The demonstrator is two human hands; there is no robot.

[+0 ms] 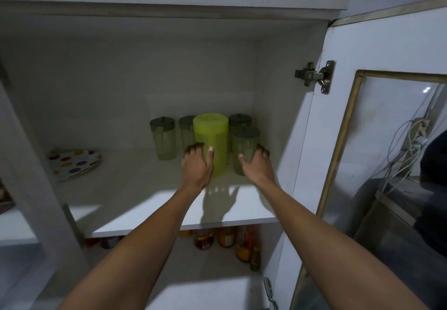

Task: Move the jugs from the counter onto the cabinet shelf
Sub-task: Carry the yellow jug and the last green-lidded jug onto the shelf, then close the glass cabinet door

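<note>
A tall yellow-green jug (214, 138) stands upright on the white cabinet shelf (145, 196). My left hand (197, 164) grips its lower left side, thumb across the front. To its right stands a clear jug with a dark lid (244, 148); my right hand (256, 164) wraps around its base. Three more clear dark-lidded jugs stand behind: one at the left (163, 138), one partly hidden behind the yellow jug (186, 130), one at the back right (240, 119).
A stack of spotted plates (73, 163) lies at the shelf's left. Several bottles (227, 239) stand on the shelf below. The cabinet door (377, 92) hangs open on the right, with a hinge (314, 76). A white divider panel (31, 164) bounds the left side.
</note>
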